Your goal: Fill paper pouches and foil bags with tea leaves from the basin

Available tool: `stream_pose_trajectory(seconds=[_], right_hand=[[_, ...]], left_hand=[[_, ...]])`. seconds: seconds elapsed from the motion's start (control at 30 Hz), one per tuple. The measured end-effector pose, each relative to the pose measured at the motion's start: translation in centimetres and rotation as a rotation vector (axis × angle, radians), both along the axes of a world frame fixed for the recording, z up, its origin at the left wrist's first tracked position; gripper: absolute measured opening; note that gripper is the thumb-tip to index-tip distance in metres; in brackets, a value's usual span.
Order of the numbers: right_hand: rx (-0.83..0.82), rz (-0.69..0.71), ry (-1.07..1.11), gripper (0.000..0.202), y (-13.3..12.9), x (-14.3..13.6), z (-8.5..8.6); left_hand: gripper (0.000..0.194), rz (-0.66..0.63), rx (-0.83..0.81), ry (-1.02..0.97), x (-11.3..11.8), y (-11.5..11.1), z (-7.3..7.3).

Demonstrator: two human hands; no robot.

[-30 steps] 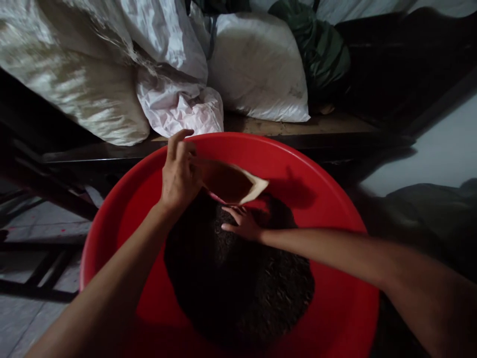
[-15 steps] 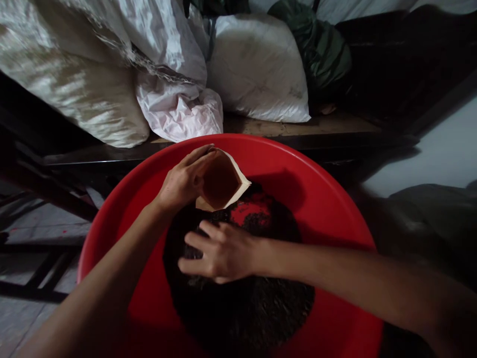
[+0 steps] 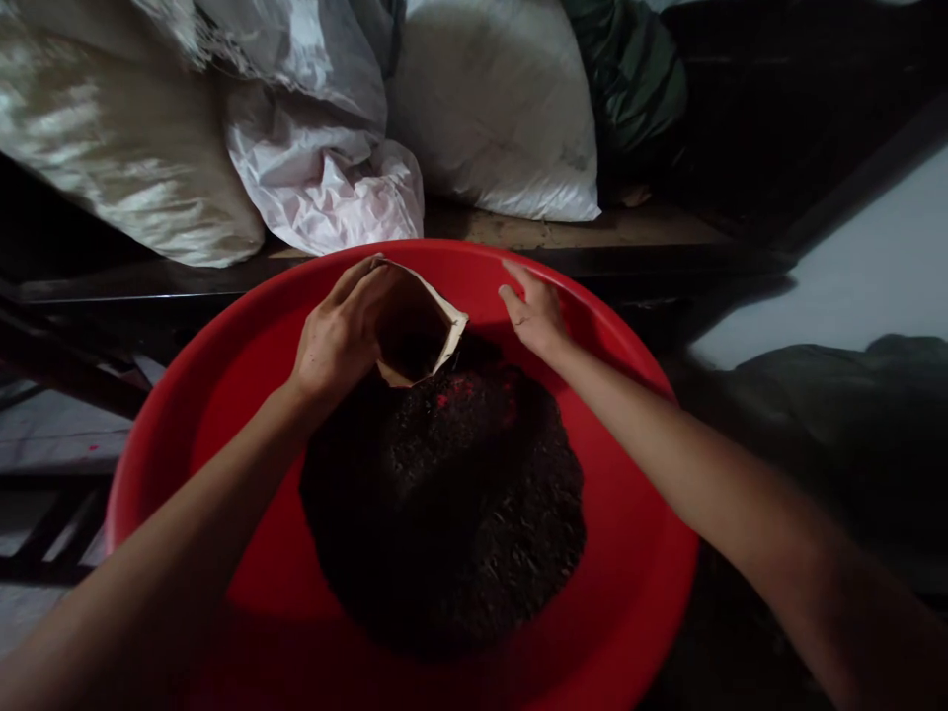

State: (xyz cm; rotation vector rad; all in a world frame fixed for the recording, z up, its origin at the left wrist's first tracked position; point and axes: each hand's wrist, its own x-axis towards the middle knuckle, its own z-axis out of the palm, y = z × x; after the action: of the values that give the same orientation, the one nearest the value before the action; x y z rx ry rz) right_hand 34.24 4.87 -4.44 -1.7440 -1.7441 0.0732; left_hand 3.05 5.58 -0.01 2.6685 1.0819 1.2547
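My left hand (image 3: 337, 331) grips a brown paper bag (image 3: 446, 346) by its left side, its mouth open and tipped toward me. Some dark stuff shows inside the bag. Below it, a heap of dark, loose, dried leaf-like material (image 3: 511, 533) covers the bottom of a large red basin (image 3: 259, 612). To the right of the bag, my right hand (image 3: 534, 311) hovers over the far inner wall of the basin, its fingers apart and nothing in them.
Behind the basin, a crumpled white plastic bag (image 3: 333, 193), a full white sack (image 3: 496, 109) and a dark green bag (image 3: 637, 79) rest on a wooden bench (image 3: 504, 229). A pale woven sack (image 3: 125, 158) leans at the left. A dark green bundle (image 3: 836, 425) lies at the right.
My right hand has moved from over the dark heap to the far right of the paper bag. Dark material now shows inside the bag, and less red basin floor shows beside it.
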Motion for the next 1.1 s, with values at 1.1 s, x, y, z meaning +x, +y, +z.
stream_pose_trajectory(seconds=[1.1], right_hand=[[-1.064,0.702,1.204,0.03,-13.9,-17.8,-8.7]], left_hand=[[0.083,-0.149,-0.033,0.026,0.1,-1.5,1.2]])
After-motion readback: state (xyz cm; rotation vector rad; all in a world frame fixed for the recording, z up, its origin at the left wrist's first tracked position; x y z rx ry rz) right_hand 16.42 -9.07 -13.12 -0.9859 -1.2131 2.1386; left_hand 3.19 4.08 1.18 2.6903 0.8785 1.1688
